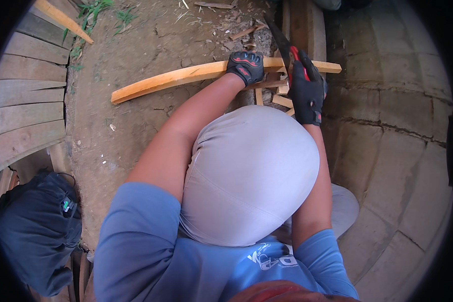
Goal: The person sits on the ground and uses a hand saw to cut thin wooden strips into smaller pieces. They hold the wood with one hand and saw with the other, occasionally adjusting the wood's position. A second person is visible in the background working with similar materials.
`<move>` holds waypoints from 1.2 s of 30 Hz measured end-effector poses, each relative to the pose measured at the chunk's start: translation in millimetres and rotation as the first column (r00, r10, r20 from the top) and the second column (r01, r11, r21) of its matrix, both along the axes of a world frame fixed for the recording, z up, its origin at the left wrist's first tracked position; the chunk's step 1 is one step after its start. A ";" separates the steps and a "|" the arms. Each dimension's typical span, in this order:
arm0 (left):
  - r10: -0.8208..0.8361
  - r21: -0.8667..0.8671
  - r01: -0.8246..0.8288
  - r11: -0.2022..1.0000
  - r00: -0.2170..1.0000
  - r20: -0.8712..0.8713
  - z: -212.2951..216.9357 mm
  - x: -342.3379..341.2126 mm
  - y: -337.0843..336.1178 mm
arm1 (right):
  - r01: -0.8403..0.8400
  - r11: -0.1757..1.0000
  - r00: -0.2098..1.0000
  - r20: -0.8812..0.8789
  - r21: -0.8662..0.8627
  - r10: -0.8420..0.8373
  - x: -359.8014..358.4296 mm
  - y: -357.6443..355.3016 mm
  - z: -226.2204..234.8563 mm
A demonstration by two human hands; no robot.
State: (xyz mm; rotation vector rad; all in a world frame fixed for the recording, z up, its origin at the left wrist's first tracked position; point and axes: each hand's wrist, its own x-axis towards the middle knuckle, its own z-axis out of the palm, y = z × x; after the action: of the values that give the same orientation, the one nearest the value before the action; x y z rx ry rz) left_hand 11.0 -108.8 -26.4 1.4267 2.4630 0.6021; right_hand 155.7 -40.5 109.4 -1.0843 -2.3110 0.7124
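A long, pale wooden strip (pixel 171 79) lies across in front of me, looking bowed in the wide view. My left hand (pixel 245 68), in a black glove with red trim, is closed over the strip near its middle. In a matching glove, my right hand (pixel 308 93) is wrapped round the handle of a hand saw (pixel 278 34). The dark blade points away from me and crosses the strip to the right of my left hand. Whether its teeth are in the wood cannot be made out.
Short wood offcuts (pixel 283 101) lie below the strip, and bark scraps (pixel 244 33) are scattered beyond it. Paving blocks (pixel 387 156) cover the right side. A plank wall (pixel 27 95) stands left, above a dark cloth bag (pixel 38 231). My raised knee (pixel 251 171) is between my arms.
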 end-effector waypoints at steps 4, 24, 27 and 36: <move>0.033 0.019 -0.033 0.999 0.999 0.020 -6.0 -2.3 -2.9 | -0.001 0.995 1.000 0.006 -0.099 0.001 14.6 -16.9 12.5; 0.012 -0.002 -0.012 1.000 1.000 0.010 -11.8 -4.7 4.4 | -0.161 0.983 0.987 -0.006 0.089 0.162 138.6 -82.1 49.6; 0.003 -0.025 -0.003 1.000 1.000 0.012 -10.4 -5.8 5.2 | -0.126 0.992 0.977 0.173 -0.016 0.127 163.0 -98.1 75.4; 0.016 0.107 -0.017 0.994 1.000 0.009 0.6 -0.1 -4.0 | 0.166 0.961 0.983 -0.041 -0.220 -0.179 198.4 -109.6 142.5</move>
State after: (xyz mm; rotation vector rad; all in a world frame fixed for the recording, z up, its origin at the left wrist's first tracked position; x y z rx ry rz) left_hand 11.0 -112.8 -25.8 1.4407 2.4726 0.7521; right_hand 354.1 -150.1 251.9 -1.3232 -2.0922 0.9290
